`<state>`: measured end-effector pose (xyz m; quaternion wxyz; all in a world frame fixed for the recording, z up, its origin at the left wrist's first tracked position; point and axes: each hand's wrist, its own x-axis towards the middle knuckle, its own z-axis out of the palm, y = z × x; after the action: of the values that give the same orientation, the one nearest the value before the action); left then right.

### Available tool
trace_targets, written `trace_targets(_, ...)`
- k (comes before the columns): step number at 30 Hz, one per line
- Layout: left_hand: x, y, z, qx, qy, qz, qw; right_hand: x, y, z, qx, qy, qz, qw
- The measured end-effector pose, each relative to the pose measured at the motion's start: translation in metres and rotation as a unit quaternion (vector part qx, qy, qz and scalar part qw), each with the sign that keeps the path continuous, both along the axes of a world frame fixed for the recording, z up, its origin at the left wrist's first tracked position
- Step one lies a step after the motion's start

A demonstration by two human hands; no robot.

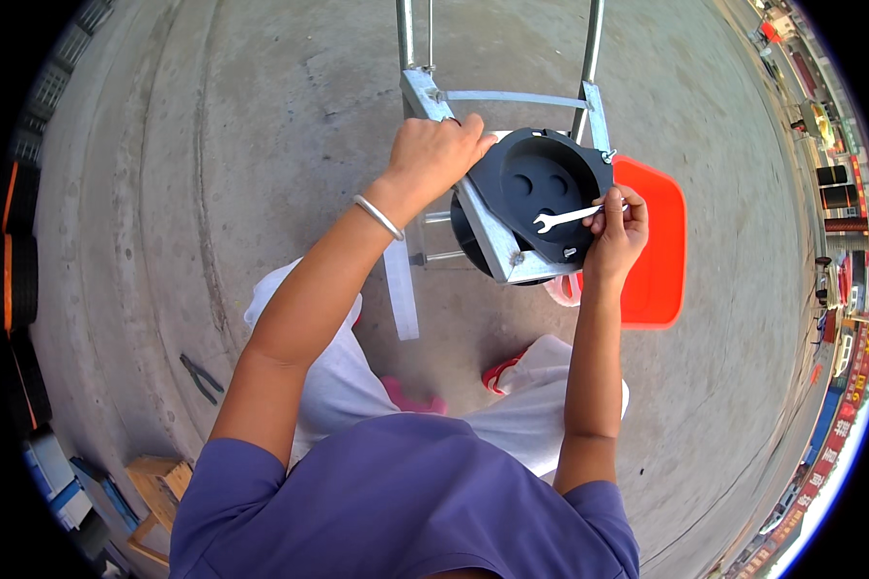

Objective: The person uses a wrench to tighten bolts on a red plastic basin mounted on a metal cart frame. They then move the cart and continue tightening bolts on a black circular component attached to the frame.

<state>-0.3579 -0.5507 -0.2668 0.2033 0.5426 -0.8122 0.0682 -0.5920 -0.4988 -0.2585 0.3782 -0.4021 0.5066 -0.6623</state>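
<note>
My right hand (615,232) is closed on a silver open-end wrench (562,218), whose jaw points left over a black round plastic housing (550,174). That housing has a hollow with several round dimples and sits in the corner of a galvanized metal frame (492,236). Bolts show at the housing's edge, one (570,252) below the wrench and one (608,155) at the upper right. My left hand (441,157) has its fingers curled over the frame's left bar, beside the housing's upper left edge. Its fingertips are partly hidden.
A red plastic bin (657,251) stands on the concrete floor just right of the frame. Black-handled pliers (201,378) lie on the floor at the left. A wooden stool or box (159,487) is at the lower left. Two metal posts (594,43) rise at the frame's far side.
</note>
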Motion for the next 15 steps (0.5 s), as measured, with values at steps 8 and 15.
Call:
trace_targets(8,0.004,0.002,0.014,0.101,0.073,-0.039,0.991,-0.002,0.0,-0.001,0.001,0.017,-0.009,1.0)
trace_targets(15,0.003,-0.001,-0.002,-0.017,0.043,-0.055,0.997,-0.001,0.0,-0.003,-0.002,0.028,-0.005,1.0)
